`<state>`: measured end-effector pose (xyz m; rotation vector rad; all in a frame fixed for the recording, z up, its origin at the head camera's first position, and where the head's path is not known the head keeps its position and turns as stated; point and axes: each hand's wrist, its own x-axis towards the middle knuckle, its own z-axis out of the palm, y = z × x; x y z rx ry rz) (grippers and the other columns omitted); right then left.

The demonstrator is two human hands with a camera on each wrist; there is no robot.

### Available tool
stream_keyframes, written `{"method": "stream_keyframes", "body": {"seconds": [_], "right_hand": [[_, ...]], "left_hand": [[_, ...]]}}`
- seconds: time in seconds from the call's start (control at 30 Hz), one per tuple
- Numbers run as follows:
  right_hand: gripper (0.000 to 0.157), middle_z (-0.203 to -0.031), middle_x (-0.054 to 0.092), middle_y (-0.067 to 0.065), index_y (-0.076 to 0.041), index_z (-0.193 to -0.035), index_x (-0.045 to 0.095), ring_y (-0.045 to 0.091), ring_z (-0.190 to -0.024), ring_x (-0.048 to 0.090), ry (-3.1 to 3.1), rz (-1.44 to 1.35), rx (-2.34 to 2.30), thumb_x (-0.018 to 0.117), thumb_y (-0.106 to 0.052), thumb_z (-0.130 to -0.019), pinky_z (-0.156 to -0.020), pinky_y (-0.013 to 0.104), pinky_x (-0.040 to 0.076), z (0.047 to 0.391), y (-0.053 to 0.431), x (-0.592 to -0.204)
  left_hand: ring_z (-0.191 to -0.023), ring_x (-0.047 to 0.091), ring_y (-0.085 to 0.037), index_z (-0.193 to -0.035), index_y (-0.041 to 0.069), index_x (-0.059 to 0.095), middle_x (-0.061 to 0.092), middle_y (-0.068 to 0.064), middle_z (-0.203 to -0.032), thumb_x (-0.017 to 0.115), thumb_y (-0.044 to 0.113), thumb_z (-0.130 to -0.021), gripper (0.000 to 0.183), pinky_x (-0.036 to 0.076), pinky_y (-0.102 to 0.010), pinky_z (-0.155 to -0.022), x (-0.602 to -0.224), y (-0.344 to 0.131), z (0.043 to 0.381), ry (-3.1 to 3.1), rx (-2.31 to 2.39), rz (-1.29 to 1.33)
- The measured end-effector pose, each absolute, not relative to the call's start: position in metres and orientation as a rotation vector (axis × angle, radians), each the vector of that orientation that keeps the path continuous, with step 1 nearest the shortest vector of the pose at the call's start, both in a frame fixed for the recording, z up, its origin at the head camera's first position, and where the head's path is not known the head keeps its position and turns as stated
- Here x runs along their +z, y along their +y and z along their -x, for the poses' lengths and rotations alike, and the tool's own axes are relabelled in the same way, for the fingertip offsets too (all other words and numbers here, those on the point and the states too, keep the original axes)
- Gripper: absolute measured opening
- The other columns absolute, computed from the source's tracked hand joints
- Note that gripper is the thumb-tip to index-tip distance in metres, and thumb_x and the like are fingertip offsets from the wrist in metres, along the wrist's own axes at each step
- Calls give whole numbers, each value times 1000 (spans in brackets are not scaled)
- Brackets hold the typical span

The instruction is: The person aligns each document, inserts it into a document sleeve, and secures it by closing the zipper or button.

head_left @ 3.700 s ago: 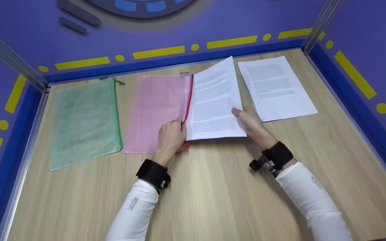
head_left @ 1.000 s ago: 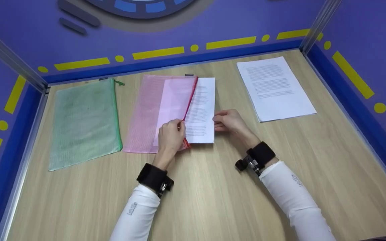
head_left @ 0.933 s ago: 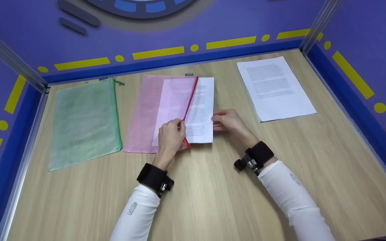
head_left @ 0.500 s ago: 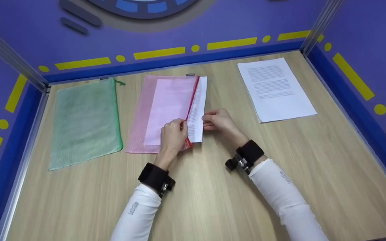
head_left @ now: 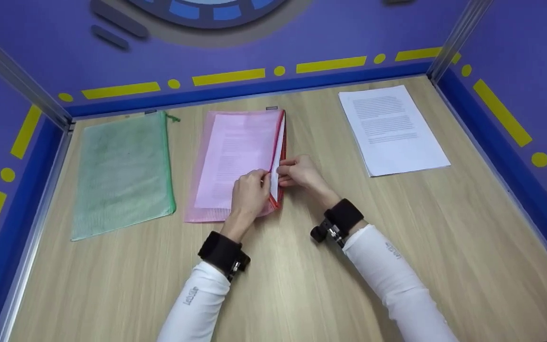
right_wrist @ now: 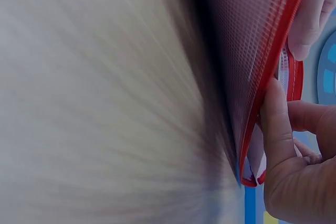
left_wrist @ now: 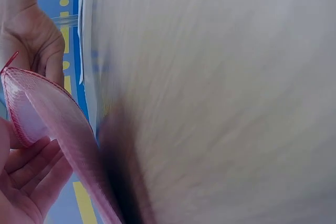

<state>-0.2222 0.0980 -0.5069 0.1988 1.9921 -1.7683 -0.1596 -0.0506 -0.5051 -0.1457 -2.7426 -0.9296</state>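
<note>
A pink mesh zipper pouch (head_left: 202, 190) lies on the table with its red-edged mouth parted on the right side. Printed paper sheets (head_left: 275, 186) are inside it, showing through the mesh and as a white strip at the mouth. My left hand (head_left: 249, 194) pinches the pouch's upper red edge and lifts it. At the mouth, my right hand (head_left: 304, 175) holds the right edge of the sheets between thumb and fingers. In the right wrist view, one finger of that hand lies against the red zipper edge (right_wrist: 273, 51) from outside; the fingertips' full contact is hidden.
A green mesh zipper pouch (head_left: 124, 175) lies flat at the left. At the right lies another stack of printed paper (head_left: 397, 137). Purple panels (head_left: 235, 52) wall the wooden table (head_left: 292, 285) at the back and sides.
The sheets have slid left from outside into the pink pouch, with my right hand following them to the mouth. My left hand has kept its hold on the pouch edge.
</note>
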Motion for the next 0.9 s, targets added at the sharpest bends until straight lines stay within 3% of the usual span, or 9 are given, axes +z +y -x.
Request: {"method": "stream_keyframes", "body": {"seconds": [0.1,0.37,0.67,0.9], "right_hand": [[40,-76,65,4,15,-130,53,6,-55,66,1975,-191,-1770,60,0,-93,-57,18,58,223,94,-507],[24,-80,67,6,13,-114,62,9,-57,66,1985,-107,-1731,56,0,-94,-60,22,60,223,92,-512],[37,-106,73,26,9,-129,59,7,-67,71,2020,-142,-1837,60,-8,-97,-66,21,60,218,105,-513],[39,-109,72,26,7,-133,57,10,-72,73,2002,-148,-1909,58,-10,-99,-73,25,61,211,128,-512]], "left_hand": [[-84,74,-32,-102,3,76,77,-13,-94,62,16,-96,20,58,-44,-74,-504,-49,159,-2742,-941,162],[-79,73,-30,-96,3,75,77,-13,-91,62,16,-96,19,57,-44,-69,-505,-47,159,-2725,-930,201],[-79,74,-28,-100,5,76,78,-11,-92,62,18,-95,20,58,-43,-71,-507,-46,162,-2750,-913,154],[-79,73,-29,-99,7,77,78,-9,-91,63,20,-95,20,58,-43,-72,-507,-47,167,-2822,-869,141]]}}
